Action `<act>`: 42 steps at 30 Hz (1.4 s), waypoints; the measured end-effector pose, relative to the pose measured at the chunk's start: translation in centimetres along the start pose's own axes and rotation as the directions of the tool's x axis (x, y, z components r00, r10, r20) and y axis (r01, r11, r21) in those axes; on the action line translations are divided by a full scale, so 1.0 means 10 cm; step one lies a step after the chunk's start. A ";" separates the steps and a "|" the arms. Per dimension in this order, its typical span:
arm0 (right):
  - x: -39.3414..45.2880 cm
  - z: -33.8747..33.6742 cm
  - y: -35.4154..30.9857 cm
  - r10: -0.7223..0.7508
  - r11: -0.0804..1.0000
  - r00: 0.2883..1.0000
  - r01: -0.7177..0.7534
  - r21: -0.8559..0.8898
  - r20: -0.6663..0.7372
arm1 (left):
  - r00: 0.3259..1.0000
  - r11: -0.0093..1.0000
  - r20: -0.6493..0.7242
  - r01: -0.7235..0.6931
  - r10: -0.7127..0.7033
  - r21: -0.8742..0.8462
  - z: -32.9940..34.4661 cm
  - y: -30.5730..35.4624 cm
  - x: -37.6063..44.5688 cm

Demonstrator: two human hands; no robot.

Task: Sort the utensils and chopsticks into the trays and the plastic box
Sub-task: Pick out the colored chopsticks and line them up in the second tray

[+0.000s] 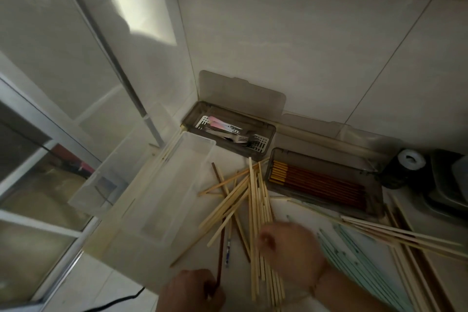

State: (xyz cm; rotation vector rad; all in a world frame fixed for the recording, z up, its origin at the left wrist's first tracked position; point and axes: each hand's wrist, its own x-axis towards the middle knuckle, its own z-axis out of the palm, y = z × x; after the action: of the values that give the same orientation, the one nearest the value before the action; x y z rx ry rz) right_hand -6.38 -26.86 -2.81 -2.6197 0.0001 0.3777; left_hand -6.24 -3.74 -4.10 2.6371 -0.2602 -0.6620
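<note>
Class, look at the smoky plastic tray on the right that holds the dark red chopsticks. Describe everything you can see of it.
The right tray is a shallow, translucent grey-brown plastic rectangle lying flat on the counter near the tiled wall. Its lid is open behind it. Inside, dark red chopsticks with yellow ends lie side by side along its length. Pale wooden chopsticks lie scattered just left of it. Neither hand touches it.

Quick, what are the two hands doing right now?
Left hand: closed, pinching one dark brown chopstick.
Right hand: curled over the bundle of light wooden chopsticks, gripping them.
</note>
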 end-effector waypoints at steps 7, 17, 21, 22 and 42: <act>-0.08 0.37 -0.51 0.086 0.775 0.923 -0.298 0.557 0.374 | 0.993 0.980 0.028 -0.109 0.115 -0.164 -0.15 0.32 -0.17; -0.51 -0.06 0.38 0.228 0.679 0.864 -0.472 0.563 0.450 | 0.907 0.939 -0.320 -0.324 0.274 -0.113 -0.26 0.22 0.33; -0.56 -0.37 0.74 0.323 0.857 0.945 -0.314 0.408 0.047 | 0.893 0.934 -0.307 -0.355 0.330 -0.028 -0.25 0.36 0.66; -0.54 -0.48 0.81 0.324 0.893 0.945 -0.290 0.345 -0.043 | 0.884 0.929 -0.306 -0.370 0.354 0.007 -0.23 0.42 0.73; 0.70 -0.77 1.48 0.300 0.951 0.952 -0.294 -0.095 0.054 | 0.864 0.862 -0.119 -0.500 0.489 -0.087 0.04 0.82 1.43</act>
State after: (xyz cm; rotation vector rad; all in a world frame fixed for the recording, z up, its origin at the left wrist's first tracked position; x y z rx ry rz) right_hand 1.39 -42.98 -5.17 -2.6933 0.3679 0.5816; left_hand 5.36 -15.10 -6.75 2.3347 -0.8148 -0.3629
